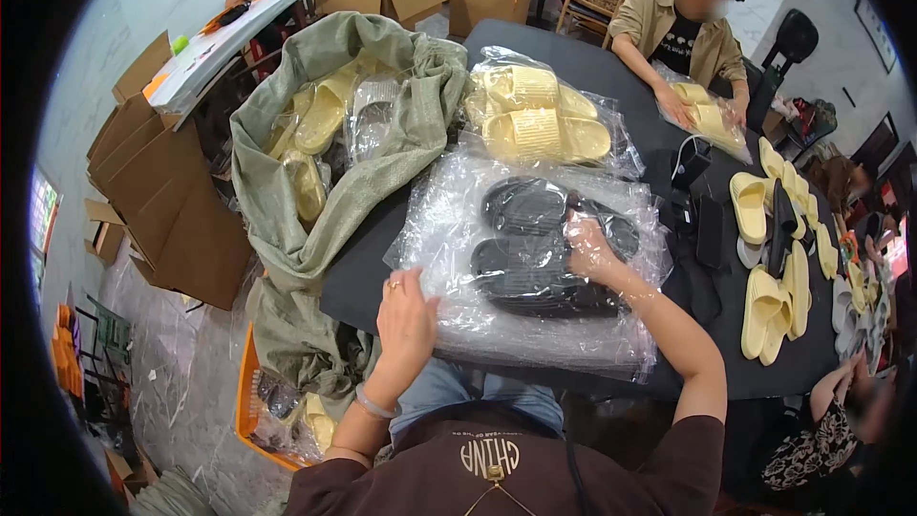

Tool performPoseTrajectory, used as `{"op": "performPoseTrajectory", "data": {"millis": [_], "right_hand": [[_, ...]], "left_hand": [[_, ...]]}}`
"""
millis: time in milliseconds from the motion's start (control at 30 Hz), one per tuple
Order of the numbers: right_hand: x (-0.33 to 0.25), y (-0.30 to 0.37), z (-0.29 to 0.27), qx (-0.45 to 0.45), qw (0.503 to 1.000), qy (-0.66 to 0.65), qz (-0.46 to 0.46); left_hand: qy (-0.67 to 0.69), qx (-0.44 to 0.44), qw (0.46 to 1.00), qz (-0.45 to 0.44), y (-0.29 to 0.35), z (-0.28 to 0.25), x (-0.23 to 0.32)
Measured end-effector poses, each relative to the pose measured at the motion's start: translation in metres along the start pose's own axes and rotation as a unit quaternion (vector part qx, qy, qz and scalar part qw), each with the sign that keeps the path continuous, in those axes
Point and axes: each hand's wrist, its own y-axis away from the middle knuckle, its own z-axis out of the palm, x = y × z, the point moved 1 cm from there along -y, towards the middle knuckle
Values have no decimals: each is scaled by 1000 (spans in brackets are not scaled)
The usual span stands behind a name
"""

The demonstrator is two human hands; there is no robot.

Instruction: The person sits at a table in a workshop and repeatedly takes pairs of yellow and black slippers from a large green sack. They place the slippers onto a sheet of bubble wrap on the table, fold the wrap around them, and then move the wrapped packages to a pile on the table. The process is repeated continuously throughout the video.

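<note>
A pair of black slippers (pixel 525 263) lies on a stack of clear plastic bags (pixel 435 220) at the near side of the dark table, with clear plastic around at least part of the pair. My right hand (pixel 592 247) reaches in from the right and is closed on the slippers, its fingers partly hidden; the sheen over it looks like plastic film. By the left front corner of the stack is my left hand (pixel 406 313), thumb apart from the fingers, holding nothing I can see. Bagged yellow slippers (pixel 535 110) sit just beyond the stack.
A green woven sack (pixel 258 148) with bagged slippers stands at left, above an orange basket (pixel 250 406). Loose yellow slippers (pixel 764 301) line the table's right side. Across the table, a person (pixel 702 29) handles bagged yellow slippers. Cardboard boxes (pixel 172 201) stand further left.
</note>
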Motion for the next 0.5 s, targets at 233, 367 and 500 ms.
{"op": "performPoseTrajectory", "data": {"millis": [233, 367, 500], "right_hand": [[-20, -21, -22, -127, 991, -1, 46], [-10, 5, -26, -36, 999, 27, -17], [8, 42, -60, -90, 990, -78, 80]], "left_hand": [[2, -95, 986, 138, -73, 76, -3], [-50, -153, 978, 132, -69, 88, -4], [-89, -148, 975, 142, -68, 92, 0]]}}
